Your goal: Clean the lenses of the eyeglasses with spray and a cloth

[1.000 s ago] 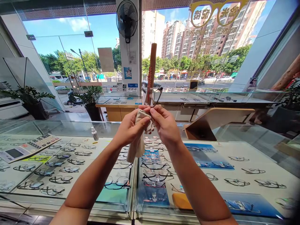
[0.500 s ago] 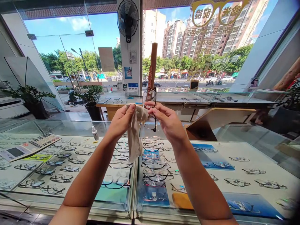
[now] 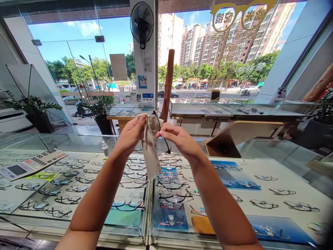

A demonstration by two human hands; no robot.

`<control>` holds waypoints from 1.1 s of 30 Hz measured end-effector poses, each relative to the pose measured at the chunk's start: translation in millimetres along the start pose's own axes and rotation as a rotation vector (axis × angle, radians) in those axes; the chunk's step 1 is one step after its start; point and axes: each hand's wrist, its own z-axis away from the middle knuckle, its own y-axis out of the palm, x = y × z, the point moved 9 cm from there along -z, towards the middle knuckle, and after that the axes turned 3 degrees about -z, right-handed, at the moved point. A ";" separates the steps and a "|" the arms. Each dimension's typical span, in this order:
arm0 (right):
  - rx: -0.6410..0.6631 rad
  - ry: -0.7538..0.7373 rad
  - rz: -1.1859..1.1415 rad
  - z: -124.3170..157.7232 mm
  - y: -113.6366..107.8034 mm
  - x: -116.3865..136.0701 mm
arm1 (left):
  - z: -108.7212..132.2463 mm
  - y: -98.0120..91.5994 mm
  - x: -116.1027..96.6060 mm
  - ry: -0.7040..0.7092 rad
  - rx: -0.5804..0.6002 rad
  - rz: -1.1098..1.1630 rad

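Above the glass display case, my left hand (image 3: 131, 133) pinches a light beige cloth (image 3: 151, 158) whose loose end hangs down. A pair of dark-framed glasses (image 3: 165, 143) is held between both hands, tilted, with part of it against the cloth. The fingers of my right hand (image 3: 179, 139) are closed on the frame near its middle. Cloth and fingers hide much of the lenses.
The glass case (image 3: 149, 215) below holds rows of eyeglasses. On its top are a calculator (image 3: 33, 163) at left and a small white bottle (image 3: 105, 148). A wooden-edged board (image 3: 241, 135) leans at right. Another counter (image 3: 234, 109) stands behind.
The glasses have shifted left and turned, now partly behind the cloth. My right hand has moved slightly left and down; my left hand has moved slightly left.
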 end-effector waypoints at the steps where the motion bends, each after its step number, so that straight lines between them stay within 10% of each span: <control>1: 0.005 0.006 -0.001 -0.4 0.8 -1.5 | 0.1 0.2 -0.4 0.000 0.002 0.003; 21: -0.054 0.044 -0.188 -2.5 -0.3 -12.1 | 4.9 16.3 -6.5 -0.006 0.231 0.081; 33: -0.063 0.059 -0.289 -1.6 3.3 -11.3 | 3.4 15.2 -3.2 0.013 0.108 0.075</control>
